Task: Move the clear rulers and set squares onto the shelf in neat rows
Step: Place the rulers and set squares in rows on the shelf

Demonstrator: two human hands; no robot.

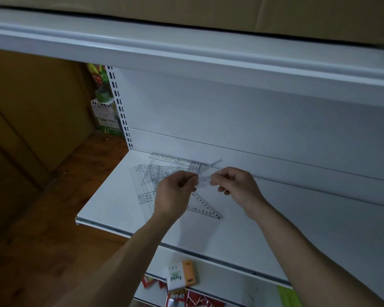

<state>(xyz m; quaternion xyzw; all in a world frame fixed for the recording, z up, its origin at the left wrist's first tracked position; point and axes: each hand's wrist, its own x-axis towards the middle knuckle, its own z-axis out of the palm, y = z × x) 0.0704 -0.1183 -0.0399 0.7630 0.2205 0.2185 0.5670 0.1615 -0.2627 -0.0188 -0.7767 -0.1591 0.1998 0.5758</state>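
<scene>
A loose heap of clear rulers and set squares (157, 173) lies on the white shelf (111, 202) near its left end, overlapping at mixed angles. One long ruler (171, 159) rests along the back panel. A set square (205, 209) lies flat nearer the front. Above the heap, my left hand (175, 191) and my right hand (235, 185) pinch the two ends of one small clear ruler (203, 181) held between them. My left hand hides part of the heap.
An upper shelf edge (186, 56) overhangs the work area, with a cardboard box on it. On the lower shelf sit a facial tissue pack (182, 275) and red packets (200, 300). Wooden floor and boxed goods (104, 111) lie to the left.
</scene>
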